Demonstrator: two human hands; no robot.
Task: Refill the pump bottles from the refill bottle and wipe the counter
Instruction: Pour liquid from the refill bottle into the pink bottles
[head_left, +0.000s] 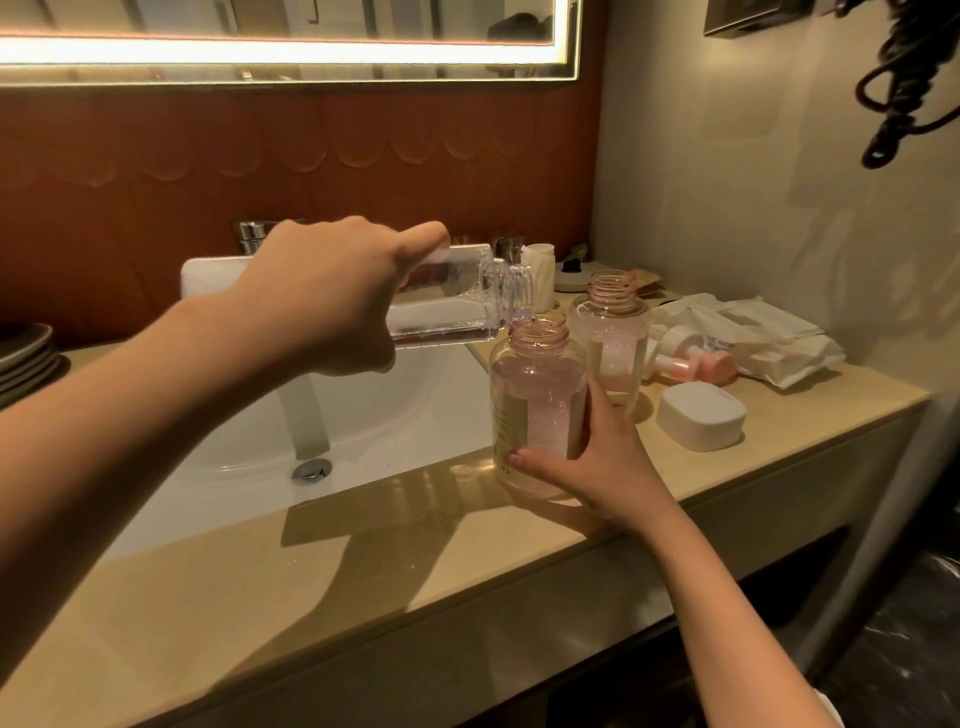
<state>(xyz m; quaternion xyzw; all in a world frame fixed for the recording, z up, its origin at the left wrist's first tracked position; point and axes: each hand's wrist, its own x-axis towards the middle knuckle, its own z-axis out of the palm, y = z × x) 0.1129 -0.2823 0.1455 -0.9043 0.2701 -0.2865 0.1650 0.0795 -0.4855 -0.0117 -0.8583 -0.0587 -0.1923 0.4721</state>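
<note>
My left hand (322, 296) grips a clear refill bottle (457, 296) tipped on its side, its open mouth over the neck of a pink-tinted pump bottle (537, 395). A thin stream runs from it into that bottle. The pump bottle stands uncapped on the beige counter (363, 561) at the sink's right edge. My right hand (597, 467) holds it low around its base. A second uncapped pump bottle (613, 332) stands just behind it. Two pink-and-white pump heads (691, 358) lie on the counter to the right.
A white sink basin (249, 441) with a drain fills the left middle, the tap behind my left hand. A white soap box (701, 415) and a pack of wipes (758, 332) lie at right. Stacked plates (26, 358) sit far left. A wall closes the right side.
</note>
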